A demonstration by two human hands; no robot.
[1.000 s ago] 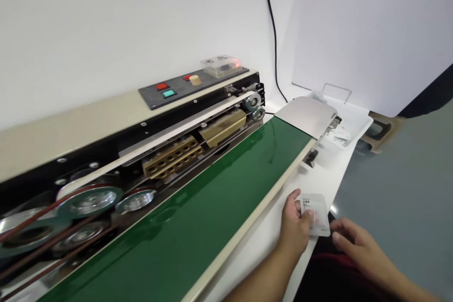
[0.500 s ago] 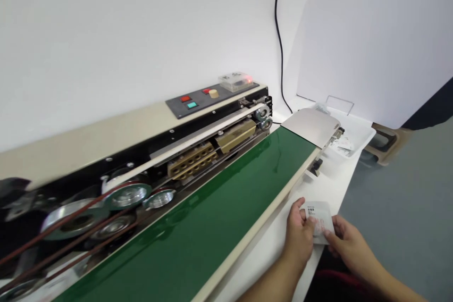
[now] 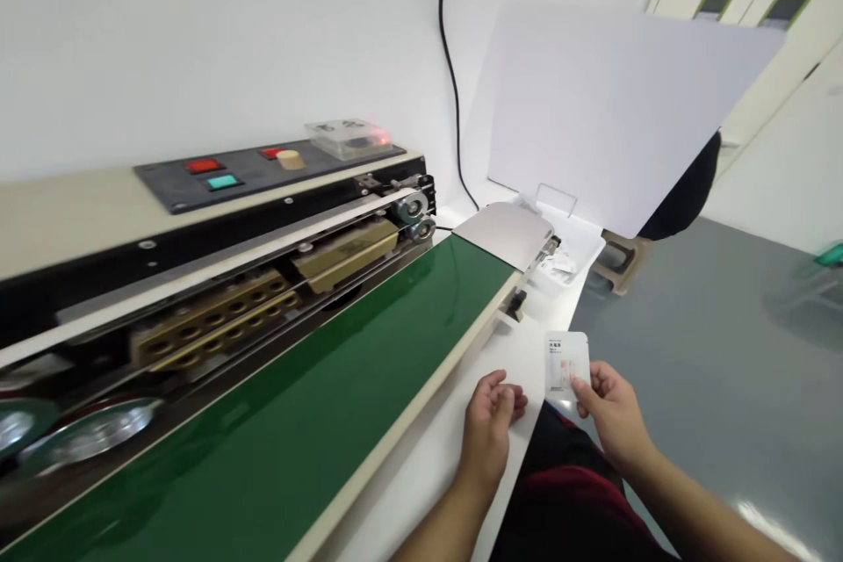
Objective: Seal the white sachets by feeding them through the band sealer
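Observation:
Pinched between thumb and fingers of my right hand (image 3: 611, 408) is a small flat white sachet (image 3: 561, 354) with dark printing at the top and reddish marks lower down. It is held upright by its lower right side, just past the table edge. My left hand (image 3: 488, 421) is apart from the sachet, over the white tabletop beside the conveyor. Its fingers are loosely curled with nothing in them. Left of my hands runs the green conveyor belt (image 3: 369, 369) of a sealing machine.
Beyond the belt's metal end plate (image 3: 504, 228) stands a white bin (image 3: 566, 272) with several sachets. Along the back runs the machine's control panel (image 3: 250, 171) with exposed rollers (image 3: 414, 209). A white board (image 3: 606, 114) rises behind the bin; a black cable (image 3: 448, 61) hangs down the wall.
My left hand has let go of the sachet and moved away to the left. My right hand alone now holds it up. The camera view has swung to the right.

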